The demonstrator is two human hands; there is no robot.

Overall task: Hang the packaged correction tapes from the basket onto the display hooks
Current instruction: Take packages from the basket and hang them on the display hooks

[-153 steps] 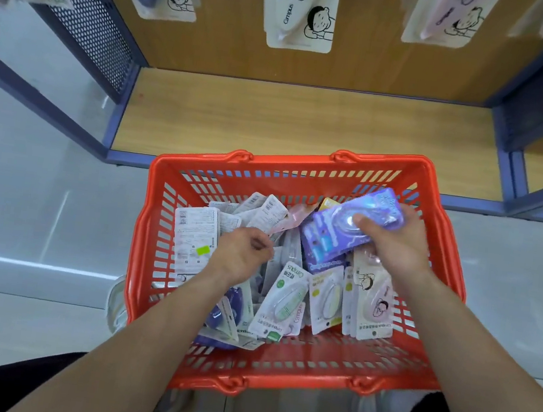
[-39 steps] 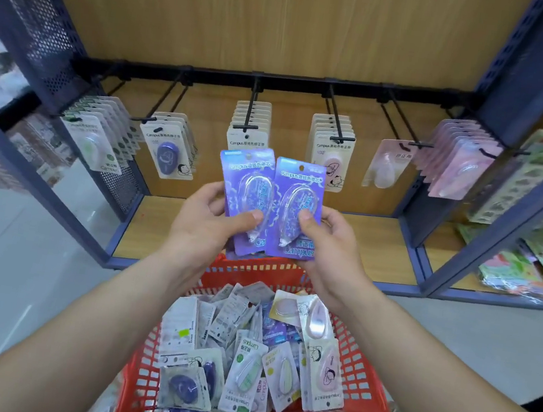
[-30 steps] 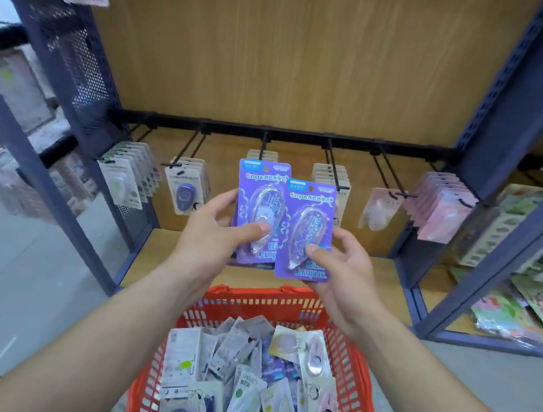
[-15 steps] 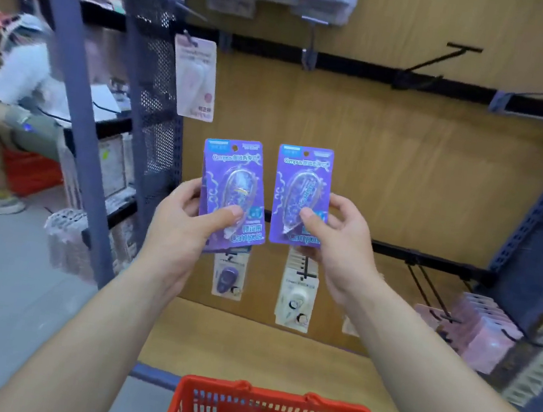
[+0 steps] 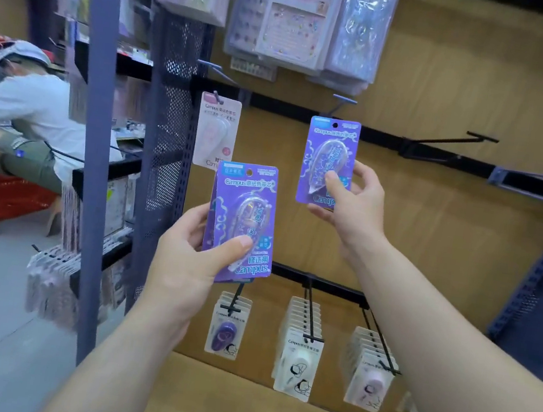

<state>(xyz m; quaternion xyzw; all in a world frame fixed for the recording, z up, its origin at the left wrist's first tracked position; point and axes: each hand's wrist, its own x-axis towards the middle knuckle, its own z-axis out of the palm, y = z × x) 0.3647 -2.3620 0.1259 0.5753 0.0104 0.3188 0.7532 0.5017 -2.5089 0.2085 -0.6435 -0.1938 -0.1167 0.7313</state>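
My left hand point(image 5: 186, 263) grips a purple packaged correction tape point(image 5: 244, 216), with at least one more pack behind it, held upright in front of the shelf. My right hand point(image 5: 353, 202) pinches a second purple correction tape pack point(image 5: 330, 151) higher up, its hang hole just below the tip of a bare blue hook point(image 5: 344, 99). Further right, a black hook point(image 5: 451, 143) on the rail carries nothing. The basket is out of view.
A pink tape pack point(image 5: 217, 129) hangs on the leftmost upper hook. Lower hooks carry rows of packs point(image 5: 298, 358). Sticker sheets point(image 5: 294, 18) hang above. A blue upright post point(image 5: 93, 147) stands at left, with a crouching person point(image 5: 22, 124) beyond it.
The view rose to the upper rail and the basket left the frame. My right hand lifted its pack up and right to the blue hook; my left hand stayed lower.
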